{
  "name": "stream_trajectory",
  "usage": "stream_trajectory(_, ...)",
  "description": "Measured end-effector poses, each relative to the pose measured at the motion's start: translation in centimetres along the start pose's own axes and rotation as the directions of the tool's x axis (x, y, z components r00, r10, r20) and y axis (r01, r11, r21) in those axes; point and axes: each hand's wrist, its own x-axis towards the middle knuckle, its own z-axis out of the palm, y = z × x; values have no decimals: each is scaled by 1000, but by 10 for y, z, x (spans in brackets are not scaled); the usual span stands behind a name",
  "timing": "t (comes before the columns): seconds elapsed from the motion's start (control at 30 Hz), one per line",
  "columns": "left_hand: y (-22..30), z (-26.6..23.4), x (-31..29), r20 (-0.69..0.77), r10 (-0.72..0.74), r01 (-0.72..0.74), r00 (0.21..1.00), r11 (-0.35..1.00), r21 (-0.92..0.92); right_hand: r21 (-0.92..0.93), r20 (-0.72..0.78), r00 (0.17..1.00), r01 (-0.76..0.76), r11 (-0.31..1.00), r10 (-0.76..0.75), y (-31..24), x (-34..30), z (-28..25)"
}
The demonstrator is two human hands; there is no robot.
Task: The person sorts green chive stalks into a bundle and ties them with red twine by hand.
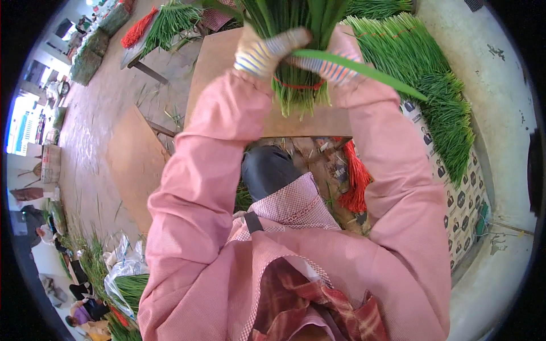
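Both my hands wear pale gloves with coloured stripes. They are closed around an upright bunch of garlic chives (pixel 296 85) at the top middle, above the wooden table. My left hand (pixel 270 52) grips the bunch from the left, its thumb across the front. From the other side my right hand (pixel 335 67) holds it, partly hidden by a single broad leaf (pixel 372 73) that sticks out to the right. Just below the hands a thin red tie (pixel 298 86) circles the bunch, and the pale cut ends hang under it. The upper leaves run out of the picture.
The wooden table (pixel 213 59) stands in front of me. Large heaps of chives (pixel 404 51) lie on patterned sheeting (pixel 463 207) at the right, beside a pale wall. Red strands (pixel 356 182) hang below the table's right side. Another low table (pixel 133 54) holds greens at the far left.
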Motion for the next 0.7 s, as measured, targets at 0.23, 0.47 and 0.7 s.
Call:
stream_trajectory(0.23, -46, -21, -9, -312, -38, -45, 949, 966, -256, -385, 124, 949, -222, 896, 288, 12, 40, -3)
stream_trajectory(0.47, -93, -60, -105, -446, -743, 271, 499, 623, -734, -968, 243, 687, 216, 128, 685, 77, 62, 52)
stream_trajectory(0.7, -91, -81, -131, -338, -813, 355, 474, 528, -771, -947, 314, 652, 266, 180, 690, 105, 51, 33)
